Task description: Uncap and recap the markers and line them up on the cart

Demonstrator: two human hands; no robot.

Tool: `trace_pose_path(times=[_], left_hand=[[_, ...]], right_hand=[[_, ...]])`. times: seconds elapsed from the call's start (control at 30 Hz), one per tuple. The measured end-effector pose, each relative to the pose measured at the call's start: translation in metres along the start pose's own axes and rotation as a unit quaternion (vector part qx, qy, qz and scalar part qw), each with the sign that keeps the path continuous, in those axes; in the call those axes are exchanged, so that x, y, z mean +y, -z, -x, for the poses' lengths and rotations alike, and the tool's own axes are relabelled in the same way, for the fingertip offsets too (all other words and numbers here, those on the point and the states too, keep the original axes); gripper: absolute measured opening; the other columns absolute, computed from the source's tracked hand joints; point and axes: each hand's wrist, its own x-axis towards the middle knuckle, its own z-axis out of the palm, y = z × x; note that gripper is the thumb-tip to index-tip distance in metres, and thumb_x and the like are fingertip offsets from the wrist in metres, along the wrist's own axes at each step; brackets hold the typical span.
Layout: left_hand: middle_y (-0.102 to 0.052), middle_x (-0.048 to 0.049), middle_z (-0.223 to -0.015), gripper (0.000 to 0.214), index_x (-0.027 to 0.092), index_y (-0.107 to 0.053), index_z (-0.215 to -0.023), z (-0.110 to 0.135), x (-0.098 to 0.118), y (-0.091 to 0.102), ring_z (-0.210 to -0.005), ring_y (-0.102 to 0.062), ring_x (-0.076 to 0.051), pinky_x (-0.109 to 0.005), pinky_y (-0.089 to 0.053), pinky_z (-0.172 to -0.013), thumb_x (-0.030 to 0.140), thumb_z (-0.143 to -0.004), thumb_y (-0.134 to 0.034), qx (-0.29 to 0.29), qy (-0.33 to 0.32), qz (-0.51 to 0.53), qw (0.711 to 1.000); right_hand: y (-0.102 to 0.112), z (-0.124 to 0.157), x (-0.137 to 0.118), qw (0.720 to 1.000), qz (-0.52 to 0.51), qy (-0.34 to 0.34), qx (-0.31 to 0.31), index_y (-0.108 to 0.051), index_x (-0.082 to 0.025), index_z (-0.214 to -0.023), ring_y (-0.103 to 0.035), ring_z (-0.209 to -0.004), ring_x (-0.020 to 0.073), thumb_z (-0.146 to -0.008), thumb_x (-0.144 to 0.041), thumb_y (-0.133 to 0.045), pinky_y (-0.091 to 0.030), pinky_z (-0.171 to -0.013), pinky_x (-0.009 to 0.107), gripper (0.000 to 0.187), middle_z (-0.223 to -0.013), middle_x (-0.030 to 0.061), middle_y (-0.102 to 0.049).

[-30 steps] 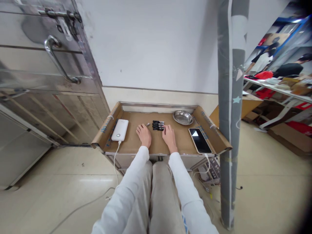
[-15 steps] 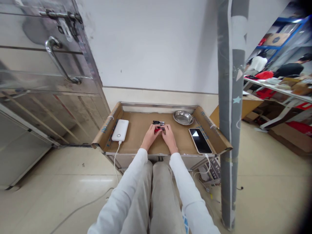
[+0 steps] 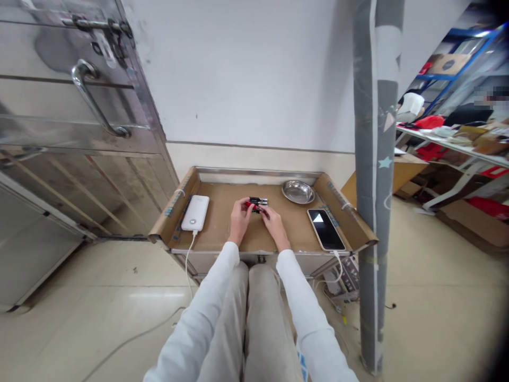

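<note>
My left hand [image 3: 239, 220] is closed on a small red and black pen-like piece [image 3: 255, 210], largely covered by the fingers. From the other side my right hand [image 3: 274, 224] pinches the right end of the same piece. Just beyond my fingertips lie slim black pen-like sticks with silver ends [image 3: 260, 201], side by side on the brown cardboard lining [image 3: 218, 223] of the tabletop. Their exact kind and number are too small to make out.
A white power bank [image 3: 195, 213] with a cable lies left, and a phone [image 3: 326, 229] with a cable lies right. Behind the phone stands a round metal dish [image 3: 298, 192]. Cardboard side walls [image 3: 345, 209] rise at both ends; a wrapped grey pole [image 3: 374, 212] stands at the right.
My left hand has turned a little more upright and shifted slightly left. My right hand's fingers have drawn slightly back, so more of the black sticks shows.
</note>
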Motion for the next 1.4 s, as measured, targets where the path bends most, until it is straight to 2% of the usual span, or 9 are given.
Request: trace_pose_path(times=[0.17,0.27,0.37,0.5,0.6,0.8,1.0,1.23,1.4], left_hand=[[-0.057,-0.0078,-0.102,0.027,0.018,-0.050,-0.111,-0.001,0.000,0.002,-0.091,-0.060,-0.014,-0.028,-0.052,-0.081,0.037,-0.093,-0.044,0.055,0.020,-0.013,0.998],[-0.057,-0.0075,-0.102,0.024,0.019,-0.050,-0.108,0.000,0.001,0.003,-0.090,-0.060,-0.014,-0.029,-0.051,-0.082,0.036,-0.093,-0.044,0.044,0.022,0.001,0.999],[-0.059,-0.0060,-0.100,0.021,0.019,-0.050,-0.105,0.003,0.002,0.005,-0.088,-0.061,-0.014,-0.029,-0.051,-0.080,0.035,-0.092,-0.045,-0.030,0.022,-0.002,0.999],[-0.061,-0.0027,-0.093,0.012,0.021,-0.053,-0.097,0.009,0.000,0.006,-0.084,-0.059,-0.015,-0.029,-0.049,-0.080,0.030,-0.089,-0.052,-0.175,-0.021,-0.083,0.981],[-0.060,-0.0029,-0.090,0.006,0.020,-0.053,-0.091,0.011,-0.004,0.003,-0.089,-0.057,-0.018,-0.032,-0.048,-0.081,0.025,-0.087,-0.055,-0.225,-0.036,-0.157,0.961],[-0.053,-0.0057,-0.097,0.009,0.019,-0.051,-0.097,0.007,-0.010,-0.001,-0.087,-0.057,-0.017,-0.033,-0.048,-0.082,0.020,-0.090,-0.046,-0.222,0.022,-0.165,0.961],[-0.047,-0.0106,-0.110,0.023,0.015,-0.047,-0.107,0.007,-0.007,-0.002,-0.093,-0.057,-0.018,-0.033,-0.047,-0.085,0.008,-0.086,-0.040,-0.195,0.006,-0.160,0.968],[-0.049,-0.0051,-0.096,0.009,0.019,-0.053,-0.094,0.008,-0.007,-0.001,-0.082,-0.057,-0.015,-0.030,-0.048,-0.080,0.020,-0.090,-0.045,-0.251,-0.030,-0.176,0.951],[-0.050,-0.0049,-0.092,0.009,0.019,-0.052,-0.091,0.008,-0.006,0.000,-0.077,-0.056,-0.015,-0.028,-0.047,-0.074,0.018,-0.089,-0.043,-0.243,-0.015,-0.244,0.939]], right_hand=[[-0.001,-0.001,0.005,1.000,-0.005,-0.020,0.019,-0.062,-0.021,-0.109,-0.063,-0.100,0.0192,-0.091,-0.027,-0.043,-0.047,-0.092,0.033,0.027,-0.110,0.0077,-0.067],[0.000,-0.001,0.004,0.999,0.020,-0.031,0.023,-0.063,-0.021,-0.106,-0.063,-0.099,0.0198,-0.093,-0.028,-0.040,-0.047,-0.090,0.034,0.028,-0.108,0.0075,-0.067],[0.002,0.001,0.002,0.996,0.076,-0.029,0.035,-0.061,-0.021,-0.109,-0.062,-0.099,0.0200,-0.094,-0.028,-0.037,-0.047,-0.089,0.034,0.029,-0.108,0.0078,-0.066],[0.005,0.006,-0.001,0.986,0.165,0.002,0.034,-0.061,-0.018,-0.110,-0.060,-0.097,0.0215,-0.096,-0.027,-0.034,-0.045,-0.089,0.035,0.032,-0.104,0.0099,-0.066],[0.007,0.009,-0.002,0.982,0.186,0.022,0.017,-0.061,-0.017,-0.111,-0.058,-0.096,0.0214,-0.096,-0.026,-0.033,-0.044,-0.088,0.035,0.032,-0.103,0.0097,-0.066],[0.004,0.008,0.001,0.980,0.187,0.055,-0.038,-0.062,-0.022,-0.109,-0.054,-0.101,0.0213,-0.093,-0.025,-0.042,-0.042,-0.089,0.035,0.026,-0.111,0.0074,-0.061],[0.005,0.008,0.003,0.976,0.215,0.029,-0.029,-0.061,-0.020,-0.106,-0.051,-0.095,0.0230,-0.089,-0.027,-0.050,-0.041,-0.084,0.036,0.021,-0.104,0.0081,-0.059],[0.006,0.009,0.003,0.970,0.241,0.023,-0.038,-0.064,-0.021,-0.092,-0.049,-0.090,0.0205,-0.091,-0.027,-0.047,-0.038,-0.081,0.032,0.018,-0.094,0.0060,-0.058],[0.005,0.009,0.006,0.970,0.240,0.012,-0.046,-0.063,-0.021,-0.092,-0.050,-0.089,0.0198,-0.093,-0.027,-0.044,-0.036,-0.080,0.031,0.020,-0.092,0.0054,-0.060]])
